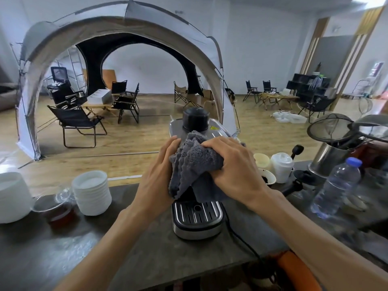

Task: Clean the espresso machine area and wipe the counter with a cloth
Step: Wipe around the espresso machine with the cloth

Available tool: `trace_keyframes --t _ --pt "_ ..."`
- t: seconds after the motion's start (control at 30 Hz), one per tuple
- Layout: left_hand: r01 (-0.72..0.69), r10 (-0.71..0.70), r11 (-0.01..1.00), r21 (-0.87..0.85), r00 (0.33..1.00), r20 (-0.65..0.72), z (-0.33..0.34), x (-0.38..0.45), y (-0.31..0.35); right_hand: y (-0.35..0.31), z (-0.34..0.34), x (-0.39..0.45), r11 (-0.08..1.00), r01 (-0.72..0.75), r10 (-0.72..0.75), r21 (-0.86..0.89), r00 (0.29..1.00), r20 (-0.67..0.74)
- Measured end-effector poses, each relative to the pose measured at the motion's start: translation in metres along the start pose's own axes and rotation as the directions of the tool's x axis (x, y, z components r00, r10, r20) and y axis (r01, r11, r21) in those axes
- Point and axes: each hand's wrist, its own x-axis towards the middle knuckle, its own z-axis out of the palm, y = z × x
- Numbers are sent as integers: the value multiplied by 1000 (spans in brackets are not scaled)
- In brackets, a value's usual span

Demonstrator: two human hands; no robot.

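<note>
My right hand (235, 164) and left hand (159, 173) clutch the soft, limp cloth (193, 162) bunched at twelve o'clock over the espresso machine (197, 219).

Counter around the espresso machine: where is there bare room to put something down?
The widest bare patch of counter lies in front, between the stack of white bowls and the espresso machine. Right of the machine it is crowded: paper cups, a water bottle and a steel canister. Both hands press the grey cloth on the machine.
</note>
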Motion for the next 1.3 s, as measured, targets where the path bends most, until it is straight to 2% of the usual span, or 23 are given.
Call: trace_keyframes --t 0.17,0.27,0.33,0.43,0.53,0.6,0.73,0.83,0.93,1.0,1.1,1.2,1.3 --pt "-72 78 994 77 994 -79 5 0 3 -11 -1 10 999 49 -49 14 998 28" --pt "-10 23 992 129 994 -103 6 1 1 -11 -6 19 996 87 -85 -13 990 113" --pt "21 -8 994 105 993 -119 8 -2 1 -10 -12 24 997 61 -68 53 988 139" --pt "110 -98 987 118 990 -100 7 1 3 -5 -31 36 982 -63 57 177 998 38" --pt "109 -105 993 54 993 -62 8 5 2 12 -60 50 985 -112 124 134 988 -89" --pt "107 -105 994 27 993 -56 9 5 1 21 -69 53 983 -162 167 89 984 -63" --pt "107 -104 994 36 993 -62 10 3 1 22 -40 40 979 -199 193 39 972 131" --pt "115 -115 993 4 990 -77 11 3 0 16 -23 34 980 -196 190 40 976 107" --pt "155 -149 987 30 977 -153 16 1 -1 -1 -11 35 988 -154 152 31 986 67" --pt "224 -216 974 21 960 -179 17 0 -4 -19 3 37 993 -122 122 -3 991 48" --pt "239 -245 969 -57 949 -197 17 0 -7 -42 25 44 986 -133 133 -99 991 -7" --pt "247 -276 955 -163 942 -189 18 -1 -6 -57 40 51 974 -195 190 -116 980 -51" --pt "314 -342 930 -192 929 -138 19 -2 -10 -58 38 54 976 -182 185 -117 983 9"
